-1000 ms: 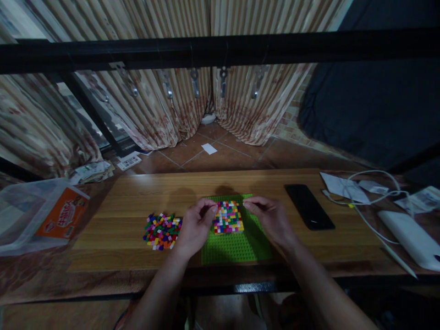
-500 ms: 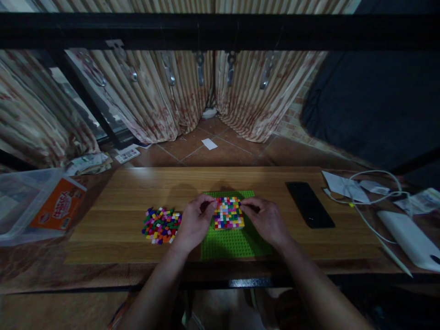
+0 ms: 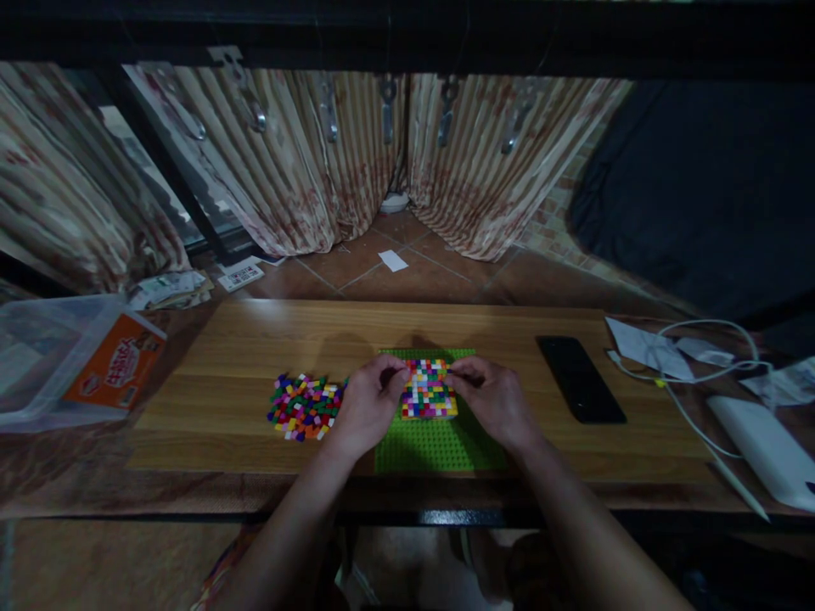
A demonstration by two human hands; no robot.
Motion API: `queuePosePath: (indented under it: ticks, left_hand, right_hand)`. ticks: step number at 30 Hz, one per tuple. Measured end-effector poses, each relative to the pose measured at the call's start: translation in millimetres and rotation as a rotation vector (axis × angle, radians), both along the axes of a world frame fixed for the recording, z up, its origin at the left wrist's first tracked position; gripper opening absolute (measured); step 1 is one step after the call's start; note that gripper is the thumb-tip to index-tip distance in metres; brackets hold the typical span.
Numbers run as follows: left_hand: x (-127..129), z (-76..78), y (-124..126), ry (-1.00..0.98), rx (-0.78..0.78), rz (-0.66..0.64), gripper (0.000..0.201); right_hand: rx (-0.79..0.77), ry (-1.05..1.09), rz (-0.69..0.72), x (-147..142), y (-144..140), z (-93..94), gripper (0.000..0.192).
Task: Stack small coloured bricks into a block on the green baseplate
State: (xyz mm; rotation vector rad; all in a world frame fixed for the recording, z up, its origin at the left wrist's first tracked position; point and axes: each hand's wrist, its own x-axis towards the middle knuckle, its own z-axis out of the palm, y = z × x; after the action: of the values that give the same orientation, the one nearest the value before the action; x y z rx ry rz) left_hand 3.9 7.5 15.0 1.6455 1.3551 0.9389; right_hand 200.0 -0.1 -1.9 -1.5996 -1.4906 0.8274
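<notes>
A square block of small multicoloured toy bricks (image 3: 429,392) sits on a green studded baseplate (image 3: 420,450), toward its far part. My left hand (image 3: 373,399) is closed, thumb and forefinger pinched at the block's far left corner. Opposite it, my right hand (image 3: 493,399) pinches at the far right corner, its fingers pressed together. Whether a loose brick is between any fingertips is too small to tell. Left of my left hand lies a pile of loose coloured bricks (image 3: 306,407), partly covered by that hand.
The wooden board (image 3: 210,382) carries a black phone (image 3: 581,379) at the right. Beyond it lie a white cable (image 3: 700,424), papers (image 3: 646,344) and a white power bank-like object (image 3: 761,450). A clear plastic box (image 3: 38,365) with an orange label stands at the left.
The whole view has shifted slightly, with the scene sitting a little higher and further right. Both hands stay at the block's far corners, with little visible movement.
</notes>
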Motion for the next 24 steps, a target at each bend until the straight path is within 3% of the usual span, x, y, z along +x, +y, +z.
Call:
queuePosePath:
  ticks: [10,24]
  left_hand:
    - [-2.3,-5.0,0.1,-0.049,0.027,-0.009,0.016]
    - [-1.6,-6.9,0.0,-0.081,0.017,-0.020,0.015]
  right_hand:
    - [-0.026,0.168,-0.016,14.2,1.8,-9.1,0.033]
    - [-0.145,0.331,-0.082,2.7,9.6,-16.7,0.040]
